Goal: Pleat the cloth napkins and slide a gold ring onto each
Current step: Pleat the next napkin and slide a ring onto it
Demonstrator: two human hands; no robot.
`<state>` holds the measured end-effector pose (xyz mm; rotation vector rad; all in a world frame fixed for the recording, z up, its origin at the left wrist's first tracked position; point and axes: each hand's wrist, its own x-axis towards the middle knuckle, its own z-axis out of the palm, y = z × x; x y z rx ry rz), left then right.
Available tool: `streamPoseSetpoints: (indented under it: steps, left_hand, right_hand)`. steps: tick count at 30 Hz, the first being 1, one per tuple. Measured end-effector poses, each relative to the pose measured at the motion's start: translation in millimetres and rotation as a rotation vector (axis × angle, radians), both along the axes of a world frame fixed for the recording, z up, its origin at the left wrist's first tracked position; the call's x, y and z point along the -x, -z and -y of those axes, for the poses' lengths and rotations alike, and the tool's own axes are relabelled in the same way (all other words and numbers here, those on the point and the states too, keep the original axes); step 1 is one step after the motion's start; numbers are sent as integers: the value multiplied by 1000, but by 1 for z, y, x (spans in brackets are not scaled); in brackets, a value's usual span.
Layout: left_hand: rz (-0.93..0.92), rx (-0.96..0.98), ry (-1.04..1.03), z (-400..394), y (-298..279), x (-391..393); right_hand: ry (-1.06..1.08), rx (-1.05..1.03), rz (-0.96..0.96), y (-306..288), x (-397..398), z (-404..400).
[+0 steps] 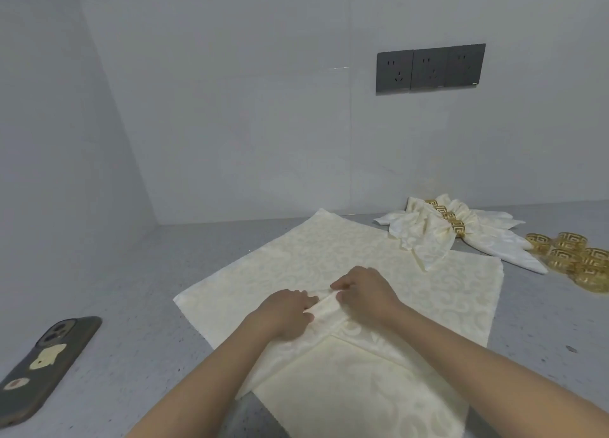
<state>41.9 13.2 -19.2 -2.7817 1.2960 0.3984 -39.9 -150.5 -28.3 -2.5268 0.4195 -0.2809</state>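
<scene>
Both hands, left hand (286,312) and right hand (365,294), pinching napkin (329,256) pleat, countertop (131,289) bare leftward

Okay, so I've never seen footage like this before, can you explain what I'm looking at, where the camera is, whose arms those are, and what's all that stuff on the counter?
There is one picture, taken by a camera worn on a person's head, looking forward and down. No machine is involved: the arms are that person's own. The left hand and right hand together pinch up a small fold in a cream patterned napkin spread on the grey counter; this looks like the start of pleating. Another napkin lies nearer the camera. At the back right are finished napkins, already gathered through gold rings, and beside them a cluster of loose gold rings. A phone lies at the left, and power sockets are on the wall.
</scene>
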Motion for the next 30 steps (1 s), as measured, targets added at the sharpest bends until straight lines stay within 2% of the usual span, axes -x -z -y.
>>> streamPoseSetpoints:
  steps: [1, 2, 8, 10, 12, 14, 17, 20, 25, 28, 30]
  left_hand:
    - [18, 18, -2, 1, 0, 3]
    - [24, 46, -7, 1, 0, 5]
    - [-40, 245, -123, 8, 2, 8]
    - [66, 256, -132, 14, 7, 10]
    - [250, 261, -92, 16, 17, 13]
    - [367, 329, -51, 12, 32, 11]
    - [276, 523, -40, 3, 51, 1]
    - [225, 532, -19, 0, 55, -9]
    - [285, 576, 85, -1, 58, -17]
    - [292, 699, 176, 2, 62, -21]
    - [207, 748, 216, 4, 64, -18]
  right_hand:
    - [-10, 183, 7, 6, -2, -1]
    - [-12, 237, 5, 12, -4, -2]
    - [118, -35, 128, 23, -15, -7]
    - [164, -33, 139, 26, -17, -11]
    - [186, 15, 141, 30, -18, -13]
    - [181, 77, 161, 34, -15, -14]
    - [95, 99, 321, 39, -9, -13]
    - [-78, 42, 410, 44, -1, -11]
    - [-330, 224, 301, 54, 13, 4]
    - [-353, 248, 261, 54, 13, 12]
    - [-338, 261, 244, 51, 13, 12]
